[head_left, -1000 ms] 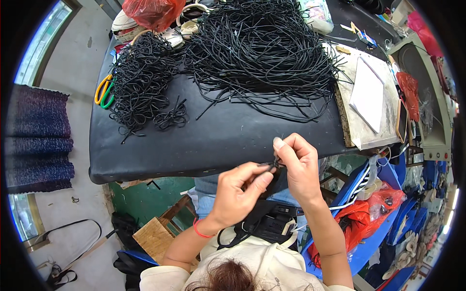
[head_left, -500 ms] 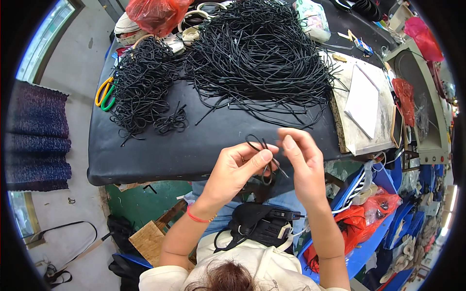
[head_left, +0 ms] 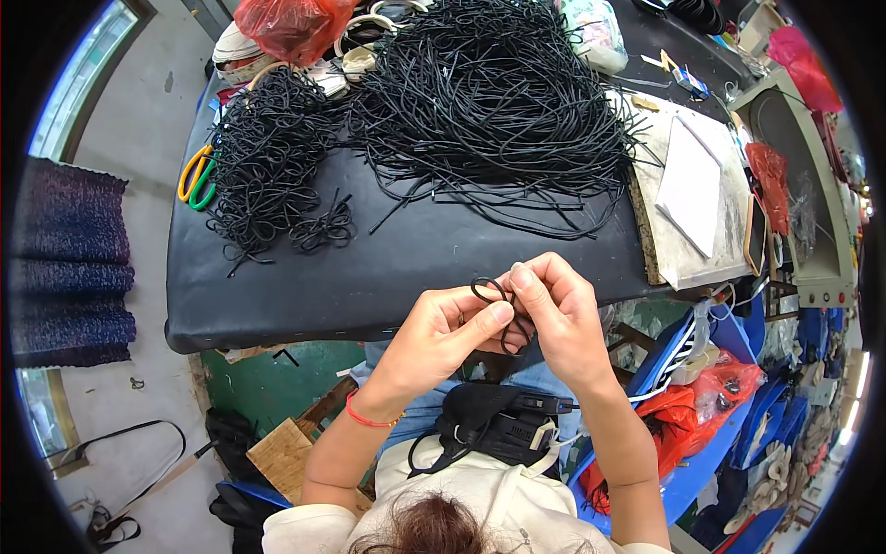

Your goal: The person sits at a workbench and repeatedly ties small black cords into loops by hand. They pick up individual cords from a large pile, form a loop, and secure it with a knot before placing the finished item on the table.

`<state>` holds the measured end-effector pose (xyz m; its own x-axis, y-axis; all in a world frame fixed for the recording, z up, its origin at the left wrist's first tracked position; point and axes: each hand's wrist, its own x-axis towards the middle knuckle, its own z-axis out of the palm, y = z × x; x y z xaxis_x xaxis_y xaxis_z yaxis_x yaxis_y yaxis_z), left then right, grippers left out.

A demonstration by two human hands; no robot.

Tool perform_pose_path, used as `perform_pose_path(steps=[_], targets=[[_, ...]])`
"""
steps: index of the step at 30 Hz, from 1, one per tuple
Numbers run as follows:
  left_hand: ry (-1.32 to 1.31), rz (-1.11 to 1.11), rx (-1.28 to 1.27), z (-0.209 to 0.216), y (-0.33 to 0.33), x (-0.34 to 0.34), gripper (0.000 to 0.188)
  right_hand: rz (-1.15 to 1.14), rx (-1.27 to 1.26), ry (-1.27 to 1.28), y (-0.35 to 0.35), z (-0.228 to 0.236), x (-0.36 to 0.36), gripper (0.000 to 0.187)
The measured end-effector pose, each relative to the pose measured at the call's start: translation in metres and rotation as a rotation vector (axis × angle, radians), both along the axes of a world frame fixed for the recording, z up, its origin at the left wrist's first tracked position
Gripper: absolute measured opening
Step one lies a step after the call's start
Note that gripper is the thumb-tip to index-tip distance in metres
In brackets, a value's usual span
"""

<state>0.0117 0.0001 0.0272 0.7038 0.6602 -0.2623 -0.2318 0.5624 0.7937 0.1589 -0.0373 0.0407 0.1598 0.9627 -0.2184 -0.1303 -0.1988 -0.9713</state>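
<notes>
A thin black cord (head_left: 484,284) bent into loops is held in front of the table's near edge. My left hand (head_left: 448,332) pinches it between thumb and fingers. Pressed close beside it, my right hand (head_left: 557,314) has its thumb and fingertips closed on the same cord. One loop stands up above the left thumb, and another hangs below the fingers. The fingers partly cover where the strands cross. Beyond my hands lie a big heap of loose black cords (head_left: 498,120) and, to its left, a smaller pile of looped black cords (head_left: 268,166).
Scissors (head_left: 196,175) with yellow and green handles lie at the left edge of the black table (head_left: 397,277). A pale board (head_left: 688,194) with white sheets stands at right. Below it is a blue bin (head_left: 688,443) holding red plastic bags. A red bag (head_left: 291,28) sits far left.
My right hand has moved left and closed on the cord beside my left hand. Earlier it was apart from it, with loose cord ends showing between the hands.
</notes>
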Motion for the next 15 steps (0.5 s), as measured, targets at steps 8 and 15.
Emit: perform_pose_path(steps=[8, 15], targets=[[0.004, -0.030, -0.021, 0.0063, -0.0012, -0.0031, 0.021, -0.012, -0.069, 0.084, 0.0040, 0.0003, 0.0005, 0.022], [-0.003, -0.018, -0.048, 0.0037, -0.0059, -0.0015, 0.024, -0.030, -0.117, 0.022, 0.0088, 0.0044, 0.0000, 0.023]])
